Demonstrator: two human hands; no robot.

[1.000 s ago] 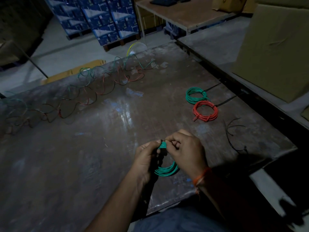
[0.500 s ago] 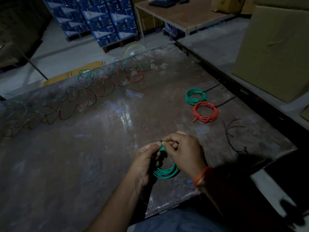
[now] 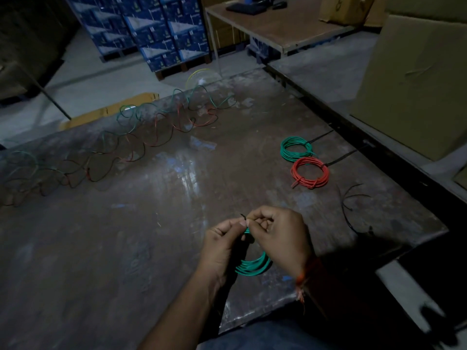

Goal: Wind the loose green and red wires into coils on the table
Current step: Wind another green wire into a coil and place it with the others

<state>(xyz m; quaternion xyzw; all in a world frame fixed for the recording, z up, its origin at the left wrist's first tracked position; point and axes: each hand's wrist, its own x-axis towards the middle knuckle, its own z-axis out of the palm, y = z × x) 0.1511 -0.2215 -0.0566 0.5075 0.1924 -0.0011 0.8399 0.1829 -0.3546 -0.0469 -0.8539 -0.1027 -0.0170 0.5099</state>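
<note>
A: Near the front edge of the table point(image 3: 126, 274), in the head view, both hands meet over a green coil point(image 3: 252, 267). What is each grip doing?

B: The left hand point(image 3: 225, 248) has its fingers curled round the coil's top, thumb pressing there. The right hand point(image 3: 280, 238) pinches something thin and dark at the same spot, seemingly a tie point(image 3: 243, 216) whose tip pokes out just past the thumbs. Neither grip has any slack.

A: And the coil relative to the grips?

B: It hangs below them, toward the person, its ring roughly facing the camera; only the lower arc shows between the wrists. I cannot tell whether it rests on the table. Both hands are equally near the tie point, so the cinch probably happens right between the thumbs.

A: Room to set it down?

B: Beyond the coil and to its right lie a finished green coil point(image 3: 295, 149) and a finished red coil point(image 3: 310, 173), just beside each other, well apart from the hands. Bare table lies between. Nearer on the right, loose black ties point(image 3: 350, 205) sit close to the table's corner.

A: What remains?

B: Far beyond the coil to the left, the loose wires point(image 3: 141, 132) sprawl in a long tangle, so I judge plenty is left.
</note>
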